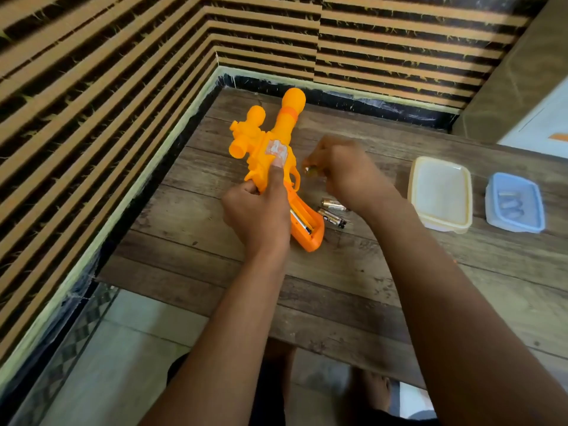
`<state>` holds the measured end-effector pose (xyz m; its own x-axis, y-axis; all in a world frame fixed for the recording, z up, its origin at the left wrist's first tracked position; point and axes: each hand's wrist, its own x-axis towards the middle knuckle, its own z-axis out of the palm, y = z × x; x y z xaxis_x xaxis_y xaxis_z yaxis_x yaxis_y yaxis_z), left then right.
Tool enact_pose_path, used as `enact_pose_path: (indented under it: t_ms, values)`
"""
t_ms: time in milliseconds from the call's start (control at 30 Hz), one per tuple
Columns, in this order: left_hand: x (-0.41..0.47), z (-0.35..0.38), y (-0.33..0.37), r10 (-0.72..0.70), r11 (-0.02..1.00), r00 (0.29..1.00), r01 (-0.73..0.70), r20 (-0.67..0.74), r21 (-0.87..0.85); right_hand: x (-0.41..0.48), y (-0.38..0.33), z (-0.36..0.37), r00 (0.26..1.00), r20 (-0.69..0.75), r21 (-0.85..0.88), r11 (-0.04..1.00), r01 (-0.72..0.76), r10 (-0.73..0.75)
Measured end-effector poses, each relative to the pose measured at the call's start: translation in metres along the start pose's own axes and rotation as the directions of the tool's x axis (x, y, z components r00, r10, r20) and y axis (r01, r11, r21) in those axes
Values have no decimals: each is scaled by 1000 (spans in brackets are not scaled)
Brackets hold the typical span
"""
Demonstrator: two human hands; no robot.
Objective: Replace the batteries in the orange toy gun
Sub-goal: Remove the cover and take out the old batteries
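Two hands are at work.

- **Left hand** (pixel 258 216): wrapped round the middle of the orange toy gun (pixel 285 124), with the thumb stretched up its side onto a pale sticker (pixel 276 149). It holds the gun tilted, the handle end apparently resting on the table (pixel 338 287) and the muzzle pointing away toward the wall corner.
- **Right hand** (pixel 341 167): fingers curled, the tips pinching a small dark cylinder (pixel 312 171), most likely a battery. It is held just beside the trigger guard and above the table.
- **Battery compartment** (pixel 307 224), in the handle: the cover is off and the cavity faces up. One metallic cylinder lies inside.
- **Loose batteries** (pixel 333 212): two, lying side by side on the table just right of the handle.
- **Progress, as judged:** the opening is done and the swap is midway. The remaining cells and the closing of the cover are left.
- **Cream container** (pixel 441 195) and **blue container** (pixel 514 202): further right, standing near each other but not touching. The blue one holds pale rounded shapes, possibly fresh batteries, too blurred to confirm.
- **Not determinable:**
  - whether the pinched cylinder is coming out or going in
  - which batteries are old and which are new
  - the upper part of the compartment, which is hidden behind the left hand
  - the compartment cover, which is nowhere visible
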<state>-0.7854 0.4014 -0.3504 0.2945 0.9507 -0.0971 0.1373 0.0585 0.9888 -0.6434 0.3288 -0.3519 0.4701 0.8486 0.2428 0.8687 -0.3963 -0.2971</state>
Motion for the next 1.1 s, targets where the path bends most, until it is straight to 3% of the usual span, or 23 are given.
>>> enact_pose_path:
  t_ms: [200,433,567,600,700,833,1100]
  values:
    - [4,-5,4,-41,999,999,41,-23,-3,29,6,18,985,168,-61,998,-35,45]
    - [6,-3,2,-57,996,998,56,-11,-64,15,12,29,999,24,28,999,33,-33]
    - [8,-1,1,-69,995,998,69,6,-66,-17,-19,5,946,-297,188,979,-73,128]
    - [8,0,1,-74,994,997,75,23,-73,-28,-31,0,930,-322,232,967,-106,179]
    - [3,2,3,-106,985,991,116,81,-125,-64,-58,-7,929,-218,344,914,-213,299]
    - [-2,6,3,-151,945,967,202,205,-257,-95,-69,-8,943,-67,389,879,-276,326]
    - [-2,5,9,-149,892,940,262,306,-369,-99,-65,-15,944,-103,445,863,-240,315]
